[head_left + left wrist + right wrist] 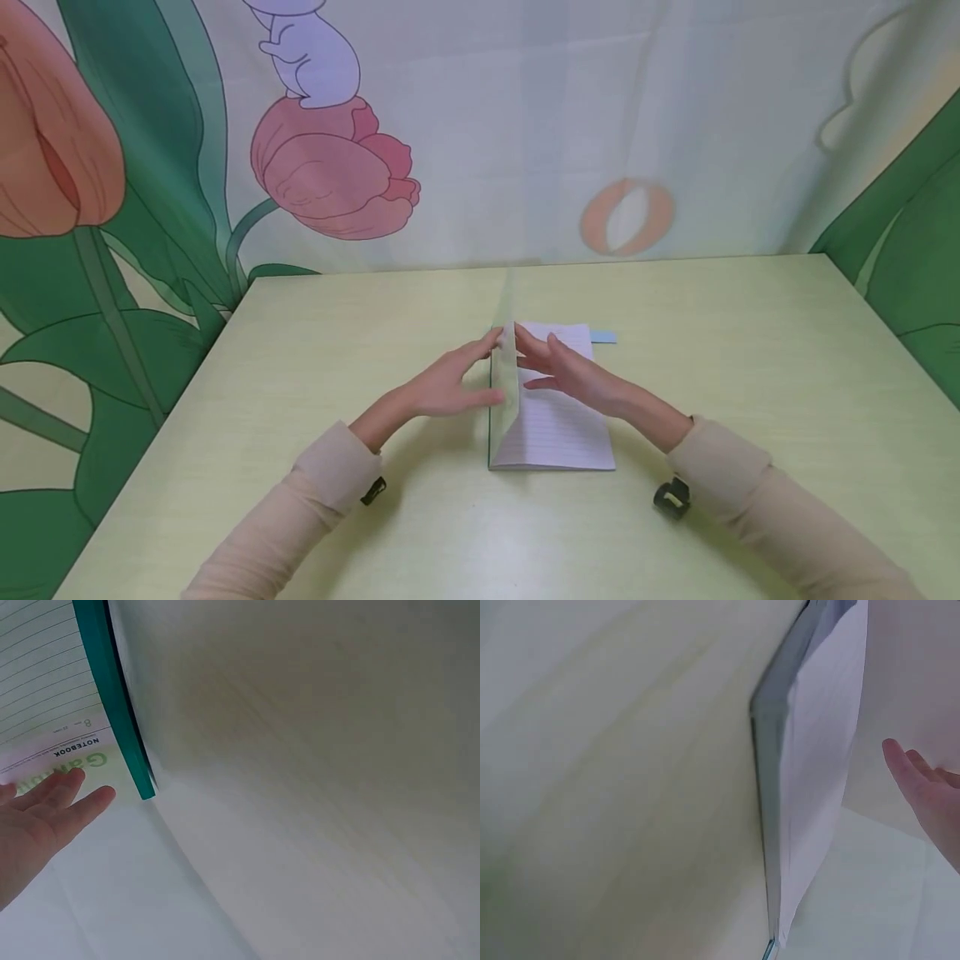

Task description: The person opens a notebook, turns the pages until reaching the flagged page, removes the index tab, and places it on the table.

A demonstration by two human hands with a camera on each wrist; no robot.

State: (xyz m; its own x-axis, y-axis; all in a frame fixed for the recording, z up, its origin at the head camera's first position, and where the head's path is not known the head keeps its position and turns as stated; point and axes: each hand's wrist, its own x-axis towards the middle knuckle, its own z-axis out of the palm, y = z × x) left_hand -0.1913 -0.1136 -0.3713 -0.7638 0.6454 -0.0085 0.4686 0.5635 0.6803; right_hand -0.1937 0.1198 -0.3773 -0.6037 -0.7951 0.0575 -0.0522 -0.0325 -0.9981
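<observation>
A notebook lies on the table with lined white pages [562, 429] showing and its pale green cover [505, 383] standing nearly upright. My left hand [450, 383] is at the cover's outer side, fingers extended and fingertips at its upper part. On the inner side, over the pages, my right hand [573, 373] has its fingers stretched toward the cover; exact contact is unclear. The left wrist view shows the teal spine [112, 705], the printed cover [52, 682] and the left hand [37, 825]. From the right wrist, the page block [817, 765] appears edge-on beside the right hand [930, 795].
A light blue strip [603, 337] sticks out from the notebook's upper right side. The pale table [300, 350] reaches back to a printed curtain [480, 150] with flowers. Small black devices sit at both beige sleeves [750, 492].
</observation>
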